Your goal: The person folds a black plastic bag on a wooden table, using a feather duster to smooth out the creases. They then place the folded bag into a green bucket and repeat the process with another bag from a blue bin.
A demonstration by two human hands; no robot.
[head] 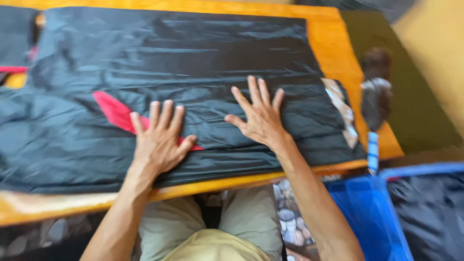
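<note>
Black cloth with a red patch lies flat across the wooden table. I have my left hand spread open, pressing on the patch's edge, grasping nothing. My right hand lies flat beside it, fingers splayed. Even palm pressure outward should smooth best, I judge. A blue bin sits far right.

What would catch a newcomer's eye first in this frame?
Two hands pressed flat, fingers spread, on a black cloth that covers most of the orange table: the left hand lies partly over a red patch, the right hand is near the middle. A blue bin sits at lower right.
</note>
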